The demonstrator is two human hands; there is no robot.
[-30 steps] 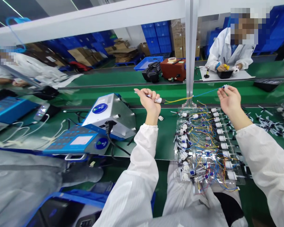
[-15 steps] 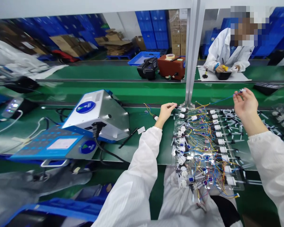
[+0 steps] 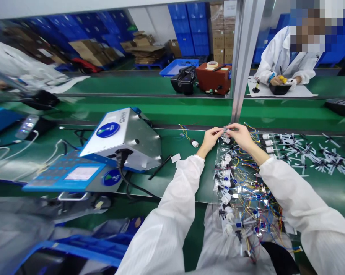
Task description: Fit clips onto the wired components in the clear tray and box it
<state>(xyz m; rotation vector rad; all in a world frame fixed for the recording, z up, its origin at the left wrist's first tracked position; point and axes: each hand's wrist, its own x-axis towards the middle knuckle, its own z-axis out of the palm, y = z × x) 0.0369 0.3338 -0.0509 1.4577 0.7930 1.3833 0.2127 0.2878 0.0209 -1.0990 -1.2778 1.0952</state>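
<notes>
My left hand (image 3: 211,140) and my right hand (image 3: 241,136) meet at the far left corner of a clear plastic tray (image 3: 219,152). Their thumbs and fingers are pinched close together over something small, which the fingertips mostly cover. Rows of small white cylindrical parts (image 3: 269,143) with black ends lie in the tray, tangled with coloured wires (image 3: 248,173). One loose white part (image 3: 194,143) with yellow wires rests on the green bench to the left of my left hand. My right sleeve hides part of the tray's right side.
A silver-and-blue machine (image 3: 123,139) with a black power cable stands at left. Near it lie a black pen (image 3: 160,167) and a paper slip (image 3: 176,157). Many black-and-white pieces (image 3: 313,154) are scattered at right. A metal post (image 3: 244,57) rises behind; a co-worker (image 3: 287,65) sits beyond.
My right hand has come left and down from above the scattered pieces to meet my left hand. The blue wire no longer stretches out to it. The view has shifted slightly.
</notes>
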